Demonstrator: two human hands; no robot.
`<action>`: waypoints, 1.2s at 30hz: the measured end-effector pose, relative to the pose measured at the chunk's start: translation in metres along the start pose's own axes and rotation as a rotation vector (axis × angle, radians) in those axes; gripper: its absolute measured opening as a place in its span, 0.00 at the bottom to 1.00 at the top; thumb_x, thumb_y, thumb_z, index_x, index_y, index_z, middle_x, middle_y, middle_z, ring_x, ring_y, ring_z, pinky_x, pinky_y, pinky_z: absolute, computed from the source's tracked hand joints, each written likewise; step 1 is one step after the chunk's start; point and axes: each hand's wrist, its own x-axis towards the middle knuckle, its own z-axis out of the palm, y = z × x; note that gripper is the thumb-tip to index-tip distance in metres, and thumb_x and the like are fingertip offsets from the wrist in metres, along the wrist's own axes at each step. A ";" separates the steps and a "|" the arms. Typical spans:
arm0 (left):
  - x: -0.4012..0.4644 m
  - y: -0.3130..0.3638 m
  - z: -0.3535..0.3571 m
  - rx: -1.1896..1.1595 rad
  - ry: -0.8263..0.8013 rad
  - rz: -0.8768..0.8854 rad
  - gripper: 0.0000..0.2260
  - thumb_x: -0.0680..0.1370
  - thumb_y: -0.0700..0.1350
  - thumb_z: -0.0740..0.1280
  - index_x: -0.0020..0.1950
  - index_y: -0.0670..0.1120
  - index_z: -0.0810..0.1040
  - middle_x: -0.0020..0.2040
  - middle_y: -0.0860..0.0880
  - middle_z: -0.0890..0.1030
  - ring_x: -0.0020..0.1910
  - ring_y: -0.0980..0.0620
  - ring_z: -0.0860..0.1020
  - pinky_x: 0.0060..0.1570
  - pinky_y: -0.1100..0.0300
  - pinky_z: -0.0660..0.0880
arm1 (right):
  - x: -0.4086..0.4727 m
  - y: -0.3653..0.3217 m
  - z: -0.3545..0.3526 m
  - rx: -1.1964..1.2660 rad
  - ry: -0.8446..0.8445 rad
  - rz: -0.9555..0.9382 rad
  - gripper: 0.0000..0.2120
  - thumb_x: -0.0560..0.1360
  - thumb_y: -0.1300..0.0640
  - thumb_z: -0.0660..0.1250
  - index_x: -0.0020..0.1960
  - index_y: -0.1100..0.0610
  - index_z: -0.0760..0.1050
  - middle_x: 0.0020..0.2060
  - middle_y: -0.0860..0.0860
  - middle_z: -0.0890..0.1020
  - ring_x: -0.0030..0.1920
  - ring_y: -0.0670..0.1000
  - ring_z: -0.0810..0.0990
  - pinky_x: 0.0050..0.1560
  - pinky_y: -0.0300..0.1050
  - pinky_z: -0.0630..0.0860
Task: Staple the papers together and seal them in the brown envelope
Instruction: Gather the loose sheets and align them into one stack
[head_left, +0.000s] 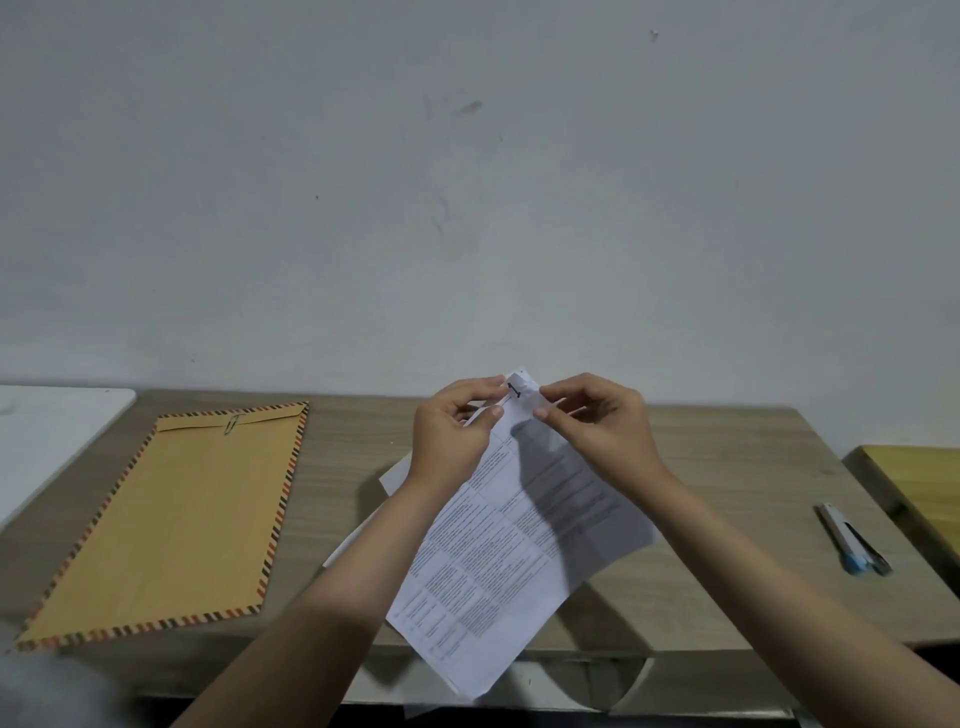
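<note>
Envelope (166, 519): mustard-brown, w/ border of slanted stripes in black, orange-red and white all round; silver paper clip (232, 424) at its top edge. Papers (498, 561): white, w/ fine black print set in table-like blocks; dark mark on the small clip/fastener (514, 389) at the top corner, colour approx. black. Tabletop (701, 467): light grey-brown wood grain. Stapler (852, 538): silver-grey body, blue and dark at the near end. White board (47, 431) far left; yellowish wood surface (914, 488) far right. Wall (467, 182): pale grey-white w/ a few dark smudges.
</note>
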 end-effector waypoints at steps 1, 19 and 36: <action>0.000 0.000 0.001 0.000 0.001 0.009 0.12 0.72 0.33 0.71 0.46 0.51 0.83 0.53 0.56 0.83 0.50 0.57 0.81 0.50 0.62 0.76 | 0.000 0.000 0.001 0.012 0.008 0.008 0.07 0.67 0.64 0.75 0.42 0.54 0.82 0.36 0.46 0.83 0.34 0.45 0.80 0.36 0.35 0.76; 0.003 0.006 0.011 0.026 -0.029 0.011 0.09 0.71 0.33 0.72 0.45 0.46 0.84 0.48 0.52 0.80 0.42 0.57 0.79 0.43 0.63 0.73 | 0.004 -0.006 -0.017 -0.017 -0.077 -0.030 0.17 0.69 0.71 0.69 0.49 0.51 0.81 0.48 0.47 0.84 0.33 0.44 0.75 0.34 0.36 0.75; 0.001 0.019 0.016 0.001 -0.053 -0.050 0.10 0.72 0.32 0.71 0.46 0.46 0.84 0.49 0.50 0.84 0.39 0.53 0.80 0.48 0.52 0.79 | 0.008 -0.005 -0.021 0.023 0.002 0.015 0.07 0.67 0.65 0.75 0.42 0.55 0.83 0.32 0.42 0.83 0.30 0.44 0.76 0.33 0.35 0.73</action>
